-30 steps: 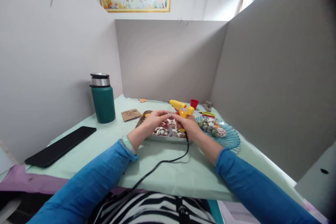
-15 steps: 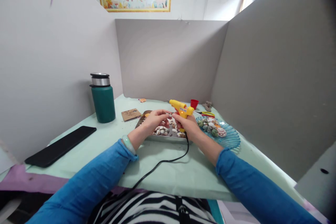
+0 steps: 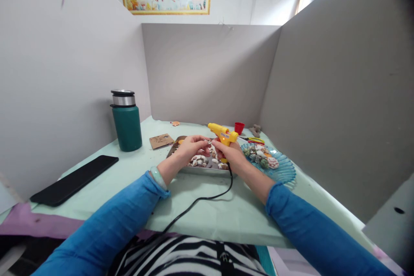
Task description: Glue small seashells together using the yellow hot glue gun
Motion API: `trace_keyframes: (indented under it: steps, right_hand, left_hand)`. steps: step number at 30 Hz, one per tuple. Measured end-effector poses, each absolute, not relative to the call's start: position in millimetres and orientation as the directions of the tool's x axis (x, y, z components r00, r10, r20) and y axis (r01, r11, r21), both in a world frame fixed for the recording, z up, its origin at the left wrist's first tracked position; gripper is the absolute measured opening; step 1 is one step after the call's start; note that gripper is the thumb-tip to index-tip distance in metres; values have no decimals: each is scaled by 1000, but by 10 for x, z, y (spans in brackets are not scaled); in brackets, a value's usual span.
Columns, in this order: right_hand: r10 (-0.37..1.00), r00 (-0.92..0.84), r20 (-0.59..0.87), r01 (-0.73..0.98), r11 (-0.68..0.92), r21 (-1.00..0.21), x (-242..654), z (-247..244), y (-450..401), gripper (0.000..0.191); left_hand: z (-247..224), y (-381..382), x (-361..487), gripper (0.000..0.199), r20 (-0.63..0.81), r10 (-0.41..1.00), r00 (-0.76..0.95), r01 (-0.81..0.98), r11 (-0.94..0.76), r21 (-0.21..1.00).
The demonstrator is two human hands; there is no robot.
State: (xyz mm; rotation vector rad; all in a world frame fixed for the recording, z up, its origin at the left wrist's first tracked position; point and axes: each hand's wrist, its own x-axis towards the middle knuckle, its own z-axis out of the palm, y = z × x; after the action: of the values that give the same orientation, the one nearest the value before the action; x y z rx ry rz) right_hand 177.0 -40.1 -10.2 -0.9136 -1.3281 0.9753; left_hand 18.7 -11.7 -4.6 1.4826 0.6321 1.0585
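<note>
My right hand (image 3: pixel 229 152) is wrapped round a yellow hot glue gun (image 3: pixel 223 133), its nozzle pointing left and away from me. A black cord runs from the handle's base toward my lap. My left hand (image 3: pixel 194 147) is closed in a pinch, fingertips close to my right thumb; a small pale piece, too small to name, shows at the fingertips. Both hands are above a metal tray (image 3: pixel 203 172) with several seashells (image 3: pixel 199 161) in it. On the right, a blue glass plate (image 3: pixel 286 168) bears shells and green-grey pieces.
A green bottle (image 3: pixel 127 125) stands at the left, behind a long black pad (image 3: pixel 76 180). A brown card (image 3: pixel 161 141) lies left of the tray. Behind the plate are a red cup (image 3: pixel 239 128) and yellow-handled pliers (image 3: pixel 255 140). Grey partitions (image 3: pixel 210 73) enclose three sides.
Almost nothing differs. My fingertips have shifted very slightly, and the glue gun sits a touch further left.
</note>
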Motion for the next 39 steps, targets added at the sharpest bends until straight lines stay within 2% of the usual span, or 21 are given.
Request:
trace_keyframes:
  steps: [5, 14, 26, 32, 34, 36, 39]
  right_hand:
    - [926, -56, 372, 4, 373, -928, 1764, -97, -412, 27]
    - [941, 44, 336, -25, 337, -941, 1753, -112, -389, 21]
    - [947, 1, 321, -61, 321, -945, 1767, -109, -400, 27]
    - [956, 30, 290, -39, 291, -956, 1771, -99, -395, 30]
    - [964, -12, 264, 37, 265, -964, 1800, -81, -388, 27]
    - [970, -73, 231, 210, 241, -948, 1851, -60, -369, 24]
    - [969, -109, 221, 569, 243, -786, 1940, -48, -324, 22]
  left_hand:
    - [-27, -144, 192, 24, 260, 860, 439, -122, -230, 965]
    - [37, -217, 200, 39, 237, 839, 489, -131, -199, 971]
    - [27, -209, 188, 39, 282, 860, 425, -134, -248, 960]
    - [40, -160, 178, 33, 276, 914, 296, -168, -235, 958]
    - [52, -146, 172, 31, 274, 930, 244, -196, -230, 953]
    - [64, -132, 165, 30, 278, 941, 194, -213, -236, 948]
    - [79, -122, 154, 29, 301, 942, 150, -215, -266, 940]
